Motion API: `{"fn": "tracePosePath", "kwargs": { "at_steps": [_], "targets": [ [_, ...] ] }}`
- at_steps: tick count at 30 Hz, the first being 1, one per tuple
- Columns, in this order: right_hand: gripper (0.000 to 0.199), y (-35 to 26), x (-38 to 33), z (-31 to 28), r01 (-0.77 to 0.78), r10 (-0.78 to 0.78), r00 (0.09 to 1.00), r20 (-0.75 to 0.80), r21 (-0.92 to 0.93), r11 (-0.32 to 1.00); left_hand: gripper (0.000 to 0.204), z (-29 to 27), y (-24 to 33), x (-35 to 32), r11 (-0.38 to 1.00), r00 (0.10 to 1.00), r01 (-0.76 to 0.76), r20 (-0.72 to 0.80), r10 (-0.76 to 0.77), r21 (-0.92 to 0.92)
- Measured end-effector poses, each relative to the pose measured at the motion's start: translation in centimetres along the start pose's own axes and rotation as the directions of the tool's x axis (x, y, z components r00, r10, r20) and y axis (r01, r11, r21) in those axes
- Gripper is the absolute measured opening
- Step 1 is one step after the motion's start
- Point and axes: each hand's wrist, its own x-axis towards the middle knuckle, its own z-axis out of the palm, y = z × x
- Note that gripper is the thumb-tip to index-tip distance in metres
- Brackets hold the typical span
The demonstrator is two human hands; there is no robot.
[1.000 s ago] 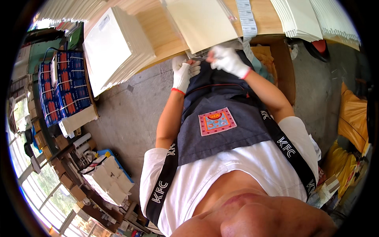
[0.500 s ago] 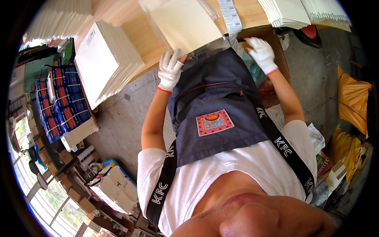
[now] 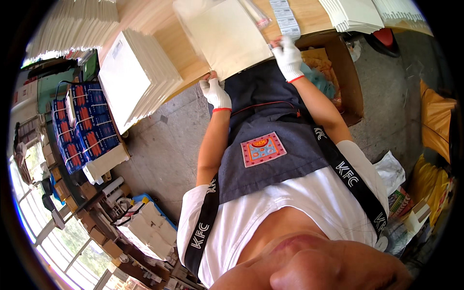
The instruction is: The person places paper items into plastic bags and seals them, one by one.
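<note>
A flat cream board (image 3: 224, 36) in a clear plastic sleeve lies at the table's near edge. My left hand (image 3: 215, 93), in a white fingertip-less glove with a red cuff, is closed at the sleeve's near left corner, thumb and finger pinching its edge. At the near right corner my right hand (image 3: 289, 59), gloved the same way, has its fingers closed on the sleeve's edge. A strip of printed white labels (image 3: 285, 18) lies just beyond the right hand.
A tall stack of white sleeved boards (image 3: 128, 72) stands left on the wooden table (image 3: 164, 41), with more stacks (image 3: 348, 14) at the far side. Below the table at right sits a cardboard box (image 3: 350, 82) holding crumpled plastic. Blue tied packages (image 3: 84, 123) stand at left.
Both hands have moved in to the sleeve's near corners, the right one leftward from above the box. Their spread fingers have closed on the sleeve's edge.
</note>
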Motion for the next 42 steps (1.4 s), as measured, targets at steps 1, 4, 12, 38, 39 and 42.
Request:
{"fn": "tracePosePath", "kwargs": {
  "at_steps": [1,4,12,38,39,42],
  "targets": [
    [0.021,1.7,0.0,-0.3,-0.075,0.082,0.994,-0.065,0.105,0.992,0.011,-0.2,0.1,0.1,0.985,0.992,0.124,0.007,-0.124,-0.118],
    [0.019,7.1,1.5,-2.7,-0.248,0.311,0.927,-0.208,0.281,0.927,0.019,-4.3,-2.8,1.4,0.755,0.871,0.468,0.095,-0.483,-0.458],
    [0.020,13.1,2.3,-7.2,-0.332,0.302,0.653,0.695,-0.096,0.938,0.028,1.9,-3.9,-3.4,0.695,0.612,0.633,0.330,-0.719,0.341],
    [0.010,-4.6,4.1,-6.7,-0.413,0.020,0.721,0.693,0.406,0.815,0.009,-1.6,0.5,-1.0,0.911,0.909,0.409,0.114,-0.400,-0.063],
    [0.010,-4.5,4.9,-4.9,-0.528,0.048,0.678,0.733,0.441,0.726,0.007,-2.1,2.8,-2.0,0.934,0.924,0.358,0.148,-0.354,-0.005],
    [0.019,-3.5,8.0,1.3,-0.015,-0.188,0.711,0.678,0.281,0.960,0.015,-6.0,4.4,-3.7,0.870,0.858,0.406,0.213,-0.468,0.280]
  ]
}}
